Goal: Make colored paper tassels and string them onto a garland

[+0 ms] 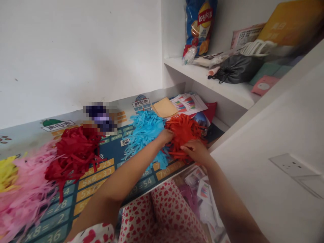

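An orange-red pom-pom [182,133] of thin fringed strips lies on the printed desk mat, close to the shelf unit. My left hand [165,136], with its fingers closed, grips its left edge, where it meets a light blue pom-pom [146,130]. At the pom-pom's lower right, my right hand [196,150] has its fingers curled into the strips, thumb and fingertips drawn together. The two hands are a short way apart. Fine detail at the fingertips is hidden by the fringe.
Dark red [76,148], pink [35,182] and yellow [7,172] pom-poms spread over the left of the desk mat [101,173]. Behind the hands lie a tan paper pad [165,107] and printed cards [189,103]. A white shelf [210,76] with a chip bag [199,27] overhangs the right.
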`<state>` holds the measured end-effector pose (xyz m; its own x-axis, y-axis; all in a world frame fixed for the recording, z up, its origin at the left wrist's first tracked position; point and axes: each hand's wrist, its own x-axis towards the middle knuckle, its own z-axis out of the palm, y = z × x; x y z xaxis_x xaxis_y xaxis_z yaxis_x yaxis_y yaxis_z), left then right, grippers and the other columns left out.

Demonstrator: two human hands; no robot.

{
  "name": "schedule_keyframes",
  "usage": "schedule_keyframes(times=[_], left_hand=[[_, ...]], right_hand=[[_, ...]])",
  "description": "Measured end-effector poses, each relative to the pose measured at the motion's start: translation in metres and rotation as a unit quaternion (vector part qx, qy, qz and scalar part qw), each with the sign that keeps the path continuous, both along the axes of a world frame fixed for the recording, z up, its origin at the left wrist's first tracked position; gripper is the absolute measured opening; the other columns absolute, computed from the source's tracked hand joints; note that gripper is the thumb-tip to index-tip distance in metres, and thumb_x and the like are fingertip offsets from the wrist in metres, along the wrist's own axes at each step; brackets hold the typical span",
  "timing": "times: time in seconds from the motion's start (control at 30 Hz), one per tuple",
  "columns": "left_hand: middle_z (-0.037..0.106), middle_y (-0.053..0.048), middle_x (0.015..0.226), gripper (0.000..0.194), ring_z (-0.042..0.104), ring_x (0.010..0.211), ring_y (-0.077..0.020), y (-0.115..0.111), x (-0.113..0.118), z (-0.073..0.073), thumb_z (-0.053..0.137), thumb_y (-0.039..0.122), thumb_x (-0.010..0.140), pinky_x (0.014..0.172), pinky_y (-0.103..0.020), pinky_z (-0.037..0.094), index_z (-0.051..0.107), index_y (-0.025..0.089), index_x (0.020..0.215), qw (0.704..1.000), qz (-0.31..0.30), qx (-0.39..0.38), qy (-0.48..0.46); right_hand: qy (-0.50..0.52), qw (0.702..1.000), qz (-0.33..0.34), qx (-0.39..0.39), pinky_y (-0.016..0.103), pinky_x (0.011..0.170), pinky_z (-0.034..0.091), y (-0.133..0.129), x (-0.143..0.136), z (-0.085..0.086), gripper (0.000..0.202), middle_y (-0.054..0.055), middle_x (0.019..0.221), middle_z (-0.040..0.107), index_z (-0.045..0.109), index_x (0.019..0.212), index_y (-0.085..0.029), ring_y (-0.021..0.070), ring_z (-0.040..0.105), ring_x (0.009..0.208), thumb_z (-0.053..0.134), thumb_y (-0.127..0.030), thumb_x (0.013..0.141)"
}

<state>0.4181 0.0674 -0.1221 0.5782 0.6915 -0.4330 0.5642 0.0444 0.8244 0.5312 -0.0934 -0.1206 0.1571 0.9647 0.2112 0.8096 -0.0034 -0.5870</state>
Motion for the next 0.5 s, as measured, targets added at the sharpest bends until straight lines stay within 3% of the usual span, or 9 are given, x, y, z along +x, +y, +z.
schedule_keyframes(times=[0.1,0.2,0.27,0.37,0.5], left_hand=[[0.064,-0.008,0.116,0.03,0.065,0.097,-0.0199,0.0,-0.003,0.003,0.06,0.034,0.095,0.083,-0.039,0.058,0.061,0.015,0.118,1.0,0.004,-0.021,-0.007],[0.066,-0.003,0.093,0.022,0.063,0.074,-0.0126,-0.003,-0.004,0.007,0.062,0.032,0.094,0.065,-0.028,0.055,0.064,0.012,0.102,0.999,0.017,-0.024,-0.035],[0.059,0.003,0.07,0.022,0.05,0.054,-0.0063,-0.006,-0.003,0.011,0.07,0.031,0.087,0.049,-0.018,0.042,0.063,0.012,0.081,0.997,0.03,-0.022,-0.063],[0.045,0.008,0.049,0.035,0.03,0.042,-0.0022,-0.012,0.0,0.015,0.084,0.031,0.071,0.041,-0.017,0.021,0.056,0.013,0.059,0.992,0.048,-0.029,-0.109],[0.044,0.009,0.043,0.045,0.031,0.038,-0.0024,-0.017,0.006,0.013,0.09,0.036,0.059,0.039,-0.019,0.017,0.05,0.016,0.055,0.984,0.073,-0.059,-0.149]], right_hand=[[0.012,1.0,-0.005,0.026,0.031,0.081,0.043,-0.007,0.001,-0.002,0.029,0.002,0.082,0.074,0.074,0.082,-0.024,0.0193,0.065,0.081,0.053,-0.041,0.093],[0.043,0.997,-0.028,0.049,0.031,0.079,0.045,-0.008,0.002,-0.002,0.026,0.003,0.086,0.074,0.074,0.085,-0.023,0.0192,0.066,0.082,0.054,-0.039,0.092],[0.059,0.995,-0.052,0.064,0.031,0.079,0.045,-0.006,0.002,-0.001,0.025,0.003,0.087,0.074,0.074,0.086,-0.023,0.0192,0.067,0.083,0.055,-0.039,0.092],[0.084,0.99,-0.081,0.082,0.031,0.08,0.046,0.0,0.002,0.0,0.025,0.003,0.089,0.073,0.073,0.085,-0.024,0.0196,0.067,0.084,0.055,-0.04,0.091],[0.119,0.981,-0.12,0.092,0.032,0.081,0.047,0.01,0.0,-0.001,0.027,0.004,0.093,0.074,0.071,0.086,-0.023,0.0206,0.067,0.087,0.053,-0.043,0.09]])
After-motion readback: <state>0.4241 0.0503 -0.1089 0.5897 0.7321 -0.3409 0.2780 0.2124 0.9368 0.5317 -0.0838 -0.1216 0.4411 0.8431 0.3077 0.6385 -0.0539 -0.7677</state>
